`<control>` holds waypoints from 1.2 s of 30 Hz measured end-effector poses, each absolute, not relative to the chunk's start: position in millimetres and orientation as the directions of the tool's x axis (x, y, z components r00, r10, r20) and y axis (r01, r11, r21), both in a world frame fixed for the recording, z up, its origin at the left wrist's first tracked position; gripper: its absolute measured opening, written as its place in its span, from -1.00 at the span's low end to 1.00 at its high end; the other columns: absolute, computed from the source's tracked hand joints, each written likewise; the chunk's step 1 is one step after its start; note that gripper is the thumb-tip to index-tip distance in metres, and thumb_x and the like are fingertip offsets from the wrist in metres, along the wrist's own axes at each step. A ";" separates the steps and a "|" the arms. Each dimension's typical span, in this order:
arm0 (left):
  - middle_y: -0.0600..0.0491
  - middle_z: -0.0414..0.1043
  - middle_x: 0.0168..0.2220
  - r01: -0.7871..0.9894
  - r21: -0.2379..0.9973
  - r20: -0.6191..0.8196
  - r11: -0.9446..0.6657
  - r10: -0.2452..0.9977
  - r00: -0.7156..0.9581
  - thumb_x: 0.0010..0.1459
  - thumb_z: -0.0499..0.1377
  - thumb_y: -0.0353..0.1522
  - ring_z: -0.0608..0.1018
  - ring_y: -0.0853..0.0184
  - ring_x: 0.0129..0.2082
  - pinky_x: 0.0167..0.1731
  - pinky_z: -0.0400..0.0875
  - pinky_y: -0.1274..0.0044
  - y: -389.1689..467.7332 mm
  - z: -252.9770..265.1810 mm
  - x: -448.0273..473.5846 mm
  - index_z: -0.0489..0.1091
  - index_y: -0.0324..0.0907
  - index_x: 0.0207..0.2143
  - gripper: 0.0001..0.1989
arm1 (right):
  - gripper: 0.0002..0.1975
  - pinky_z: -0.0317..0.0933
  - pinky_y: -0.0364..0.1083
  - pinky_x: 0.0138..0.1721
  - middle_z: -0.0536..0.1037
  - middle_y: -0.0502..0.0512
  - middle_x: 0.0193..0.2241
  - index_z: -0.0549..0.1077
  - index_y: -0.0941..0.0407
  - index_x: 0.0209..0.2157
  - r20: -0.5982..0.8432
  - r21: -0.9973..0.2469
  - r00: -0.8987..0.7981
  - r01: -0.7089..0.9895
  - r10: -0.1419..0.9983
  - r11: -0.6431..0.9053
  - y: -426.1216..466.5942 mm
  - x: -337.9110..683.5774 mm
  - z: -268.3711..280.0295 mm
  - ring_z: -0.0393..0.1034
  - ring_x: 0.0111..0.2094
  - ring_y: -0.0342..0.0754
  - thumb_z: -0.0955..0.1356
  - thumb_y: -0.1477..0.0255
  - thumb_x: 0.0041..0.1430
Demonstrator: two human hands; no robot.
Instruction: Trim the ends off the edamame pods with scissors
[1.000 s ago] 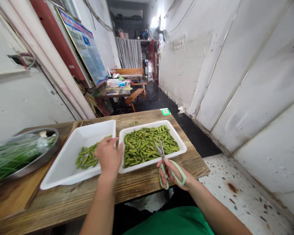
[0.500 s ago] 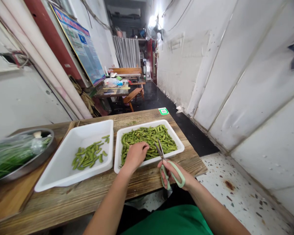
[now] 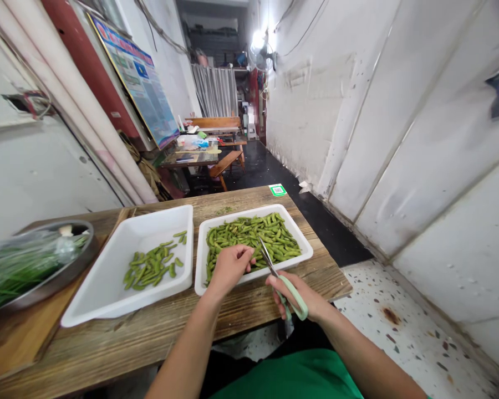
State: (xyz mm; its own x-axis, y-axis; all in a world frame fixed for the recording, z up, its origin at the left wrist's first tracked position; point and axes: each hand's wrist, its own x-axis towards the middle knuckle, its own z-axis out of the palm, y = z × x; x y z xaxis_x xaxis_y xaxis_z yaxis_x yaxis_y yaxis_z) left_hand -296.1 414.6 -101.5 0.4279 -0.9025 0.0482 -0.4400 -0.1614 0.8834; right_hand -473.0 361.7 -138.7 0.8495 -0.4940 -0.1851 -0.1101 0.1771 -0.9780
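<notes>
Over the front of the right-hand white tray [image 3: 200,260], my left hand [image 3: 229,269] is closed in a pinch on a green soybean pod [image 3: 253,261], mostly hidden by the fingertips. Scissors [image 3: 267,257] with pale green handles are in my right hand [image 3: 310,296], fingers through the loops. Their blades point up and left, nearly together, just right of my left fingertips. Many green soybean pods [image 3: 270,230] fill this tray. In the left white tray [image 3: 100,277], a smaller pile of pods [image 3: 152,266] lies toward the right side.
At the far left, a metal bowl [image 3: 45,282] of bagged green vegetables stands on a wooden board [image 3: 33,338]. A green QR-code sticker [image 3: 278,190] marks the wooden table's [image 3: 149,338] back right corner. Behind are another table [image 3: 191,159] and benches.
The scissor blades have come closer together and swung slightly left toward my left fingertips. My left hand has shifted only a little, and the trays stay put.
</notes>
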 end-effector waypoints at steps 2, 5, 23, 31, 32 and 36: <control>0.11 0.38 -0.67 -0.435 0.888 0.042 -0.153 -0.913 0.406 0.07 0.07 -0.17 0.35 0.41 -0.65 -0.55 0.19 0.58 415.5 -100.9 -295.7 0.43 -0.21 -0.51 -0.69 | -0.54 0.16 -0.25 -0.73 0.31 -0.13 -0.63 0.26 0.14 -0.38 -0.194 -0.979 0.850 -0.132 -0.490 0.158 361.8 -472.5 -137.6 0.23 -0.72 -0.26 0.27 -0.02 0.05; 0.12 0.38 -0.67 -0.434 0.889 0.034 -0.145 -0.925 0.379 0.07 0.07 -0.18 0.36 0.42 -0.64 -0.53 0.21 0.59 416.5 -100.0 -295.8 0.42 -0.20 -0.53 -0.69 | -0.56 0.16 -0.25 -0.73 0.30 -0.14 -0.63 0.26 0.13 -0.39 -0.189 -0.980 0.855 -0.134 -0.484 0.146 361.5 -471.2 -136.8 0.22 -0.73 -0.26 0.29 0.01 0.04; 0.12 0.42 -0.50 0.226 0.970 -0.178 -0.089 -0.893 0.413 -0.18 0.35 -0.31 0.56 0.35 -0.43 -0.30 0.44 0.48 412.9 -103.5 -288.2 0.36 -0.23 -0.46 -0.73 | -0.48 0.21 -0.18 -0.68 0.32 -0.12 -0.64 0.29 0.14 -0.30 -0.196 -0.929 0.863 -0.011 -0.465 0.370 361.2 -465.0 -143.5 0.22 -0.71 -0.22 0.30 -0.06 -0.01; 0.14 0.41 -0.51 0.338 0.936 -0.086 0.099 -0.866 0.493 -0.16 0.35 -0.29 0.43 0.54 -0.51 -0.49 0.30 0.68 411.8 -102.7 -293.4 0.41 -0.25 -0.42 -0.73 | -0.52 0.25 -0.10 -0.52 0.35 -0.08 -0.57 0.28 0.14 -0.23 -0.149 -0.874 0.928 0.038 -0.342 0.485 365.3 -466.5 -144.2 0.28 -0.63 -0.19 0.26 -0.01 0.08; 0.12 0.43 -0.51 0.344 0.935 -0.104 0.080 -0.868 0.485 -0.17 0.35 -0.30 0.46 0.51 -0.49 -0.46 0.31 0.66 412.8 -100.9 -295.7 0.41 -0.25 -0.41 -0.72 | -0.52 0.25 -0.11 -0.53 0.34 -0.08 -0.57 0.28 0.14 -0.24 -0.154 -0.883 0.921 0.034 -0.359 0.468 366.0 -465.5 -144.5 0.27 -0.63 -0.19 0.26 -0.02 0.08; 0.01 0.51 -0.46 0.284 0.959 -0.144 0.007 -0.849 0.508 -0.20 0.35 -0.32 0.54 0.37 -0.39 -0.40 0.34 0.60 415.8 -96.1 -305.6 0.40 -0.27 -0.41 -0.72 | -0.48 0.22 -0.14 -0.58 0.33 -0.10 -0.59 0.27 0.13 -0.25 -0.166 -0.911 0.891 0.025 -0.421 0.412 368.4 -463.1 -142.4 0.25 -0.66 -0.21 0.27 -0.05 0.03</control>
